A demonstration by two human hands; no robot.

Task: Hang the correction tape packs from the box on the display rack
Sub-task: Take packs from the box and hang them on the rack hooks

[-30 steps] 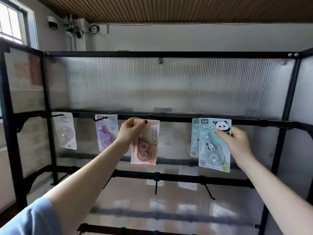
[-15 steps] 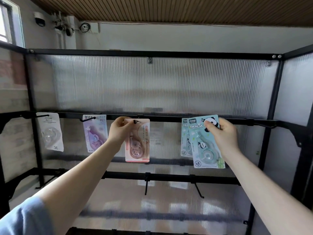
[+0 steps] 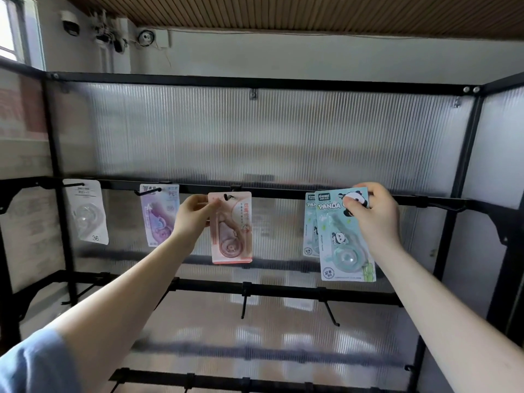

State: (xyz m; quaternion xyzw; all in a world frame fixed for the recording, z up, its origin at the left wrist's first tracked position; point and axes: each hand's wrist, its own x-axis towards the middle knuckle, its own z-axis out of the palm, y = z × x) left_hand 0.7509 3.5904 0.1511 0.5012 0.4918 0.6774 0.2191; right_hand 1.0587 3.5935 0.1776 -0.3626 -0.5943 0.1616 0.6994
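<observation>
A black display rack [image 3: 272, 84] with ribbed translucent panels fills the view. On its middle bar hang a white pack [image 3: 88, 212], a purple pack [image 3: 160, 214] and a light-blue panda pack [image 3: 309, 225]. My left hand [image 3: 192, 215] pinches the top left edge of a pink correction tape pack [image 3: 231, 228], whose hole sits on a hook. My right hand [image 3: 371, 214] grips the top right corner of a second panda pack [image 3: 343, 236], held in front of the hanging panda pack. The box is out of view.
Lower bar [image 3: 283, 292] carries bare hooks [image 3: 330, 313] pointing toward me. Another bar runs near the bottom. A bare hook [image 3: 442, 207] sticks out right of my right hand. A window [image 3: 14, 29] is at the top left.
The pink pack has slid onto its hook and hangs straighter. My right hand has lifted the front panda pack toward the bar. The camera view shifted slightly.
</observation>
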